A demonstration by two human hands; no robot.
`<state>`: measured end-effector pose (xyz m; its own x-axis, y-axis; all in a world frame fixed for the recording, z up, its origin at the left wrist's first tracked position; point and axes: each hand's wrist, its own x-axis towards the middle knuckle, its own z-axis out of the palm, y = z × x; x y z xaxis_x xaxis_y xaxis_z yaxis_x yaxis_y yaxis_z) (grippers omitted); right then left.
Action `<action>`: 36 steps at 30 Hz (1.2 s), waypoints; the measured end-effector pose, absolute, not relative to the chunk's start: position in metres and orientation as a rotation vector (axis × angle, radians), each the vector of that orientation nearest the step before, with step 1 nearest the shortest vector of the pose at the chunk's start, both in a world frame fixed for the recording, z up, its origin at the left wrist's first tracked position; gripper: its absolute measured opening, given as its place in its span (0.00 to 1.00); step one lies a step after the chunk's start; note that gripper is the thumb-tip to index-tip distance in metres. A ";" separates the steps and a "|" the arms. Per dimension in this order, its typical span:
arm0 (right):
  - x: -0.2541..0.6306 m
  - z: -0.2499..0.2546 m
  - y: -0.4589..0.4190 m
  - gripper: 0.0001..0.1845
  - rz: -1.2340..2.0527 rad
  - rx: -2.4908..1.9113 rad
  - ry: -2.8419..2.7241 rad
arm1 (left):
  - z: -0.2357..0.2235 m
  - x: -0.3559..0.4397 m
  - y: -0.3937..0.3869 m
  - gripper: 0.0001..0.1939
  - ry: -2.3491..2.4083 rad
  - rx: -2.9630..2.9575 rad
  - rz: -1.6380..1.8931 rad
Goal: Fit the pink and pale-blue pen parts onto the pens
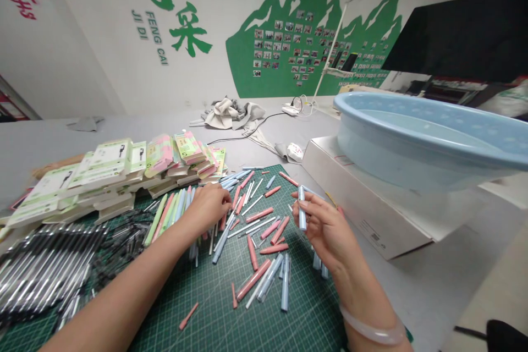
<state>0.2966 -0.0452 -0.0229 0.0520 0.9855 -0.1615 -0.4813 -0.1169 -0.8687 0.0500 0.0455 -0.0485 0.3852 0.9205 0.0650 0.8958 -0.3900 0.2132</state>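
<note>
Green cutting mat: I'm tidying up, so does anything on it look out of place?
Mainly the scatter: pink, blue and white pen parts lie at mixed angles across the green cutting mat, unlike the neat row of pens at the left. One small pink piece lies apart, nearer the camera. No damage is clear.

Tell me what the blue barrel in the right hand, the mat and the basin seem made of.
Blue barrel: likely glossy plastic, from its pale highlight. Green mat: probably matte vinyl or rubber, flat with a printed-looking grid. Basin: apparently smooth moulded plastic, given its rounded rim.
</note>
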 end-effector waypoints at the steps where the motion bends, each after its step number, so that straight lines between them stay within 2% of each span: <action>1: 0.297 -0.023 -0.045 0.13 1.431 -0.972 -0.701 | -0.047 0.052 0.044 0.08 1.613 2.506 0.313; 5: 0.298 -0.024 -0.046 0.13 1.418 -0.973 -0.696 | -0.044 0.071 0.031 0.08 1.294 2.574 0.448; 9: 0.299 -0.025 -0.045 0.12 1.427 -0.977 -0.695 | -0.053 0.089 0.020 0.11 1.016 2.638 0.400; 18: 0.300 -0.023 -0.044 0.13 1.394 -0.980 -0.698 | -0.055 0.082 0.033 0.11 1.059 2.605 0.395; 24: 0.302 -0.024 -0.043 0.13 1.363 -0.987 -0.707 | -0.040 0.084 0.007 0.12 0.644 2.569 0.273; 28: 0.305 -0.026 -0.042 0.12 1.333 -0.980 -0.711 | -0.036 0.087 -0.012 0.12 0.548 2.560 0.234; 36: 0.310 -0.030 -0.041 0.12 1.331 -0.970 -0.700 | -0.034 0.091 -0.025 0.13 0.670 2.667 0.269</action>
